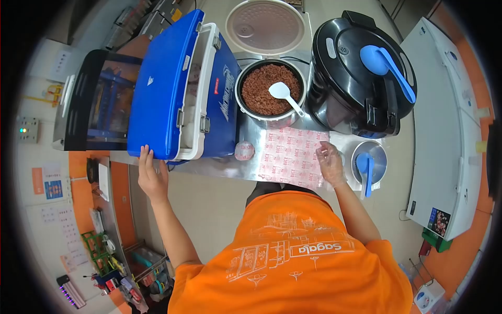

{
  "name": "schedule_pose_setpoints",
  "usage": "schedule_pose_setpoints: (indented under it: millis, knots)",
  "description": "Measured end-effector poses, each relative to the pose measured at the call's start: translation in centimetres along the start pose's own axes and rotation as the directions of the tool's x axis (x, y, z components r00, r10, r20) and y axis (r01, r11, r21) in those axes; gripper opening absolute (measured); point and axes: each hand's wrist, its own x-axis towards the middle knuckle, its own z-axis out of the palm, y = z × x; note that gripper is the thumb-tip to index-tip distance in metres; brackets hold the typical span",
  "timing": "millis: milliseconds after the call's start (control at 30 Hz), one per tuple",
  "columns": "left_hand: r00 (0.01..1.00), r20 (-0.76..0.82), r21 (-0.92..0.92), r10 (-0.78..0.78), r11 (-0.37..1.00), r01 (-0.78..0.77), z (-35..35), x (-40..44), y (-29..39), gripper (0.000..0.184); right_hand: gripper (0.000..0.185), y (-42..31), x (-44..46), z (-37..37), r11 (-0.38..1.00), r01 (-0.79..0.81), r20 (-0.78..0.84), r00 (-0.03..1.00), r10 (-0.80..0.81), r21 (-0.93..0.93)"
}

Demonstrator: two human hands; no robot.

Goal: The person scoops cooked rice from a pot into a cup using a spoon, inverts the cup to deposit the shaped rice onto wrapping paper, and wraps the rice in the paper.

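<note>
At the front edge of the raised blue lid [162, 89], my left hand [153, 175] touches the lid with its fingers extended. The cooler box [219, 99] under that lid stands partly open, its inside mostly hidden. My right hand [330, 163], in a clear plastic glove, is at the right edge of the red-printed wrapping sheets [290, 157], with its fingers bent together; whether it grips anything is too small to tell. A round wrapped item [244, 150] sits left of the sheets. Behind them, a pot of reddish-brown rice [259, 86] holds a white paddle [282, 92].
A large black cooker [340, 57] with a blue ladle [389, 65] on its lid stands right of the rice pot. A metal bowl [383, 170] with scoops is by my right hand. A round lid [265, 26] lies behind the pot; a white freezer [439, 120] stands far right.
</note>
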Motion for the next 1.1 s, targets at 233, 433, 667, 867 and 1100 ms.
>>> schedule_pose_setpoints:
  millis: [233, 433, 667, 867, 1100]
  knots:
    - [0.988, 0.150, -0.055, -0.034, 0.998, 0.043, -4.9, 1.7, 1.1, 0.047, 0.030, 4.1, -2.7, -5.6, 0.978, -0.193, -0.224, 0.960, 0.171, -0.083]
    - [0.975, -0.182, -0.415, -0.125, 0.909, 0.039, -2.5, -1.0, 7.8, 0.028, 0.040, 5.8, -6.3, -5.6, 0.845, -0.250, -0.117, 0.968, 0.221, -0.473]
    - [0.473, 0.777, -0.525, 0.415, 0.013, 0.851, 17.7, -7.4, 30.1, 0.030, 0.062, 10.3, -1.9, 0.6, 0.432, -0.026, 0.090, 0.965, 0.246, -0.902]
    - [0.017, 0.671, -0.301, 0.741, 0.252, 0.920, 19.6, -10.8, 38.4, 0.032, 0.076, 9.9, -0.9, 0.0, 0.444, -0.039, 0.139, 0.922, 0.361, -0.895]
    - [0.102, 0.785, -0.260, 0.611, 0.176, 0.949, 21.4, -12.2, 37.5, 0.027, 0.080, 7.3, -1.7, -0.3, 0.586, -0.220, -0.009, 0.940, 0.341, -0.780]
